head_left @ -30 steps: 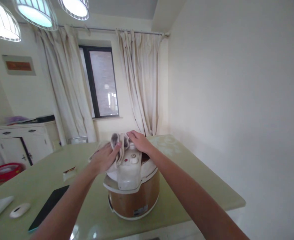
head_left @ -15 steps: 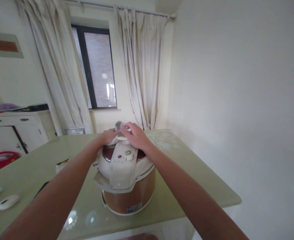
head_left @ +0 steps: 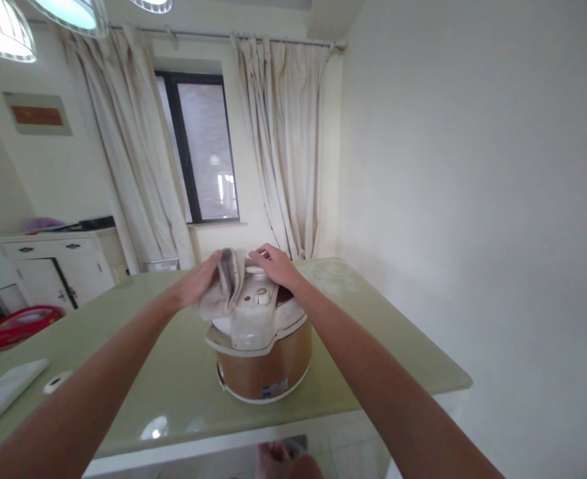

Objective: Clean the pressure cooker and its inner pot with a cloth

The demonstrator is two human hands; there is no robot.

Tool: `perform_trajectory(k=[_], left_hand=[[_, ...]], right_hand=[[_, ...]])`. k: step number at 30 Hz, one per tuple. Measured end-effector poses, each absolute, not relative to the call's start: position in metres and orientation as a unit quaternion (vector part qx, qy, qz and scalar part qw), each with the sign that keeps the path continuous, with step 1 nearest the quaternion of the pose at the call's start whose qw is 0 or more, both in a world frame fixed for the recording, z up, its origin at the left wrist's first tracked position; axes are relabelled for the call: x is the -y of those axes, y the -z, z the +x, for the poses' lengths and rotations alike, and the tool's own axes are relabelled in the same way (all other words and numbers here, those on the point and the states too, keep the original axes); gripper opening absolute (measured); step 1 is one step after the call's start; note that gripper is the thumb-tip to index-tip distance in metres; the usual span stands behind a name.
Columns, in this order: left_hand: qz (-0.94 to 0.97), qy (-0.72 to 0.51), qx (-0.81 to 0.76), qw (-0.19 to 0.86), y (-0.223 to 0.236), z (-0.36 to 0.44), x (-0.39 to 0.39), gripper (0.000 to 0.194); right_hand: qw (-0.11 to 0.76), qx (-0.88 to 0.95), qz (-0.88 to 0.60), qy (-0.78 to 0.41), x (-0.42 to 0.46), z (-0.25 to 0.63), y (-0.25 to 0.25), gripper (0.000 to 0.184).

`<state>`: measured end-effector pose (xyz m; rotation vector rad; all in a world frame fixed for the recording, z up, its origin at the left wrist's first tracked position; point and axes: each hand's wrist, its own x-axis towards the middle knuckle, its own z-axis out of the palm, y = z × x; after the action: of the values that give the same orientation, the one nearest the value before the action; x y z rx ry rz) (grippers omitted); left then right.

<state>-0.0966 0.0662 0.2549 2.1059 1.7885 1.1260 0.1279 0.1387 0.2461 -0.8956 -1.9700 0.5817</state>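
A pressure cooker [head_left: 263, 366] with a white lid and a brown-gold body stands upright on the green table [head_left: 403, 346]. My left hand [head_left: 198, 283] is closed on a greyish cleaning cloth [head_left: 228, 286], which hangs over the left side of the lid. On the far side of the lid, my right hand [head_left: 278, 266] has its fingers curled over the white top handle [head_left: 256, 269]. A round knob and a small red dot show on the lid's front panel. The cloth hides the lid's left part.
At the table's left lie a white oblong object [head_left: 8, 392] and a small white rounded object [head_left: 56, 382], partly behind my left forearm. A red basket [head_left: 21, 326] and a white cabinet [head_left: 58, 266] stand beyond. A wall [head_left: 472, 199] rises on the right.
My left hand has moved left and toward me with the cloth, from the handle to the lid's left side. The right hand stays at the handle. The view has tilted up and turned left.
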Motion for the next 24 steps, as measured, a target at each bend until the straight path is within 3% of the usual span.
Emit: perform_trajectory(k=[6, 11, 18, 24], left_hand=[[0.741, -0.365, -0.555, 0.092, -0.241, -0.088, -0.074, 0.095], [0.771, -0.329, -0.526, 0.142, -0.246, -0.079, -0.107, 0.097], [0.741, -0.186, -0.642, 0.067, -0.250, -0.081, -0.158, 0.074], [0.726, -0.204, -0.655, 0.032, -0.246, -0.080, -0.149, 0.064]], right_hand=[[0.479, 0.761, -0.317, -0.301, -0.146, 0.128, -0.246, 0.029], [0.485, 0.766, -0.305, -0.290, -0.147, 0.129, -0.242, 0.025], [0.465, 0.797, -0.312, -0.224, -0.144, 0.128, -0.243, 0.028], [0.454, 0.791, -0.371, -0.178, -0.142, 0.127, -0.244, 0.019]])
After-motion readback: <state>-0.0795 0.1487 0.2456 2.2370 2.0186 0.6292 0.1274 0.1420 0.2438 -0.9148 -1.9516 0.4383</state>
